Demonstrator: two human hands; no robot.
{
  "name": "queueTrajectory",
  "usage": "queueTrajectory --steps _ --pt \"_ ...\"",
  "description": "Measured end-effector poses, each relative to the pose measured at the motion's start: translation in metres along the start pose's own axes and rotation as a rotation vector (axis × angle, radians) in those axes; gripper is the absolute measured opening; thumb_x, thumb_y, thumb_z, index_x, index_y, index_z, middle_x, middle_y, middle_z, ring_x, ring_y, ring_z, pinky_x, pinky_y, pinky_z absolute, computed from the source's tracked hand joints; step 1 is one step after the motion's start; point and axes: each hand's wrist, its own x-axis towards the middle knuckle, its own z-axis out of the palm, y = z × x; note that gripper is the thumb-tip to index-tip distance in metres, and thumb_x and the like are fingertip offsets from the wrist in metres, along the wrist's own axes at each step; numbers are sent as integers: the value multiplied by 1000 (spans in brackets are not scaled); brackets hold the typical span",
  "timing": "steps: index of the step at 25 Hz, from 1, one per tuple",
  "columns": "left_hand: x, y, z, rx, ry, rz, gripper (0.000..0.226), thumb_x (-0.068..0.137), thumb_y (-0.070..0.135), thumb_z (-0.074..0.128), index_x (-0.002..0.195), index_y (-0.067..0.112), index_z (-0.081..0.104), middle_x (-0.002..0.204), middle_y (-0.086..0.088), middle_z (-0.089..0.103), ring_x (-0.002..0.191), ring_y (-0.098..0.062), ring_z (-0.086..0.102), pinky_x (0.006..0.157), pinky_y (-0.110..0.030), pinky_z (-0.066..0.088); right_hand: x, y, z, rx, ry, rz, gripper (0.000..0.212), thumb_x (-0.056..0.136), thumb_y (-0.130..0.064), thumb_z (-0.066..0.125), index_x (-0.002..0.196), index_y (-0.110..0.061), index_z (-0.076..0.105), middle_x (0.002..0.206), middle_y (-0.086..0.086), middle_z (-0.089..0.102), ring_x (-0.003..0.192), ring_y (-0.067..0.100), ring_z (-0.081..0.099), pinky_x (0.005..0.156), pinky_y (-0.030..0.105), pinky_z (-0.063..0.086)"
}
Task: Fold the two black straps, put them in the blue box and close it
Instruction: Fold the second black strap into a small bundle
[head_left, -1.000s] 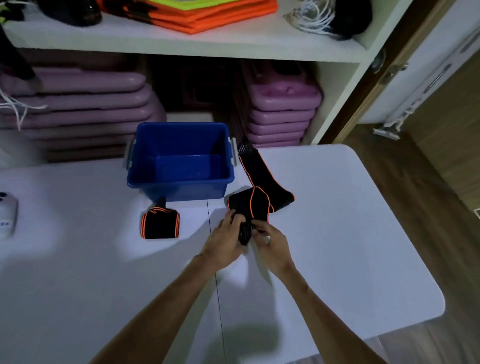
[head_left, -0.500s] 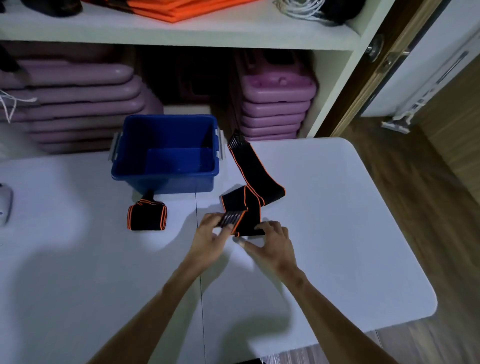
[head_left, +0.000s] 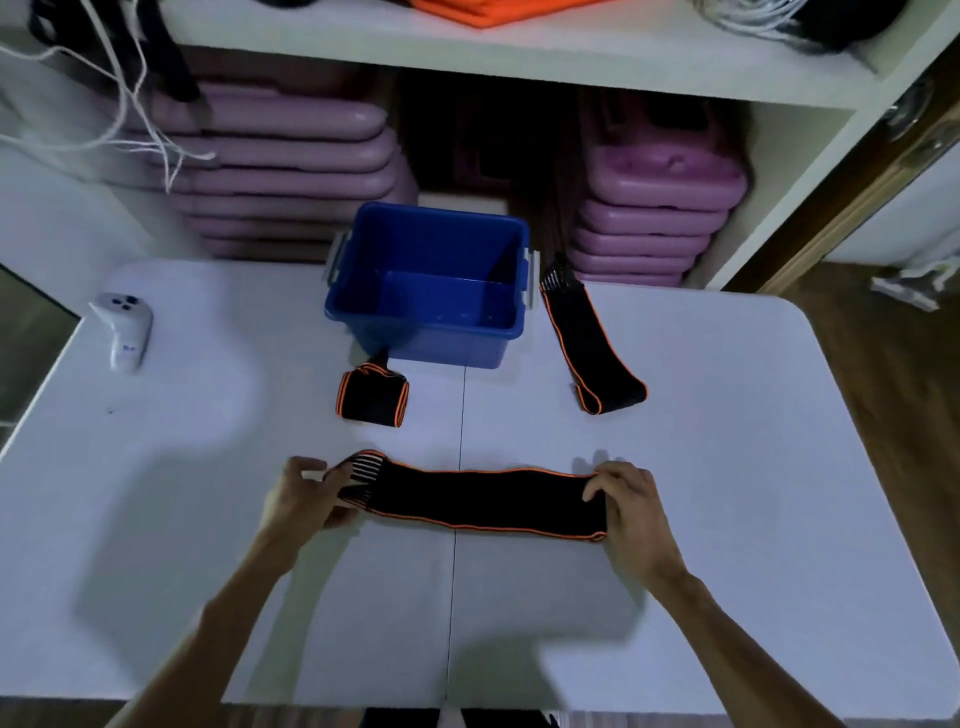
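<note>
My left hand (head_left: 306, 496) pinches the striped end of a black strap (head_left: 480, 499) with orange edging, and my right hand (head_left: 626, 506) grips its other end, fingers curled over the fabric. Between them the strap lies stretched flat across the near middle of the white table (head_left: 753, 467). Farther out, just left of centre, a folded strap (head_left: 372, 397) sits on the table, close to the near wall of the blue box (head_left: 431, 332). The box stands open at the far edge. To its right, a third length of strap (head_left: 589, 348) lies loose, running from beside the box toward me. A white controller (head_left: 124, 330) rests at the far left. Purple cases (head_left: 654, 208) are stacked on the shelf beyond.
</note>
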Motion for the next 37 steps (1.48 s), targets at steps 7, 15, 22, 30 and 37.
queueTrajectory --steps 7,15,22,30,37 --pt "-3 2 9 384 228 425 44 85 51 57 113 17 55 113 -8 54 84 -26 64 70 -37 49 50 -19 -32 241 192 397 30 93 -32 60 121 -24 56 107 -4 55 105 19 52 85 29 43" --pt "-19 30 85 440 26 825 19 90 29 52 103 19 61 104 3 60 81 -14 62 68 -35 54 120 -7 -21 593 157 709 27 84 -24 71 92 1 66 86 11 68 82 29 65 65 37 49" --pt "-23 55 156 481 -214 951 10 92 20 53 96 23 61 95 8 64 78 -6 61 71 -28 53 52 19 -67 522 276 459 23 93 -21 65 72 -15 56 71 -3 60 65 8 54 59 19 41" --pt "-24 113 296 637 -305 888 25 91 29 54 110 14 55 112 -10 54 93 -28 60 85 -42 50 -17 71 -128 67 46 638 16 88 -47 62 98 -35 59 76 -14 64 71 7 62 61 27 47" --pt "32 165 358 933 -280 740 41 89 26 57 128 14 52 127 -20 52 115 -37 53 98 -41 44 -43 88 -137 219 -285 633 62 78 -21 60 133 -45 44 106 -31 58 104 6 59 93 33 48"
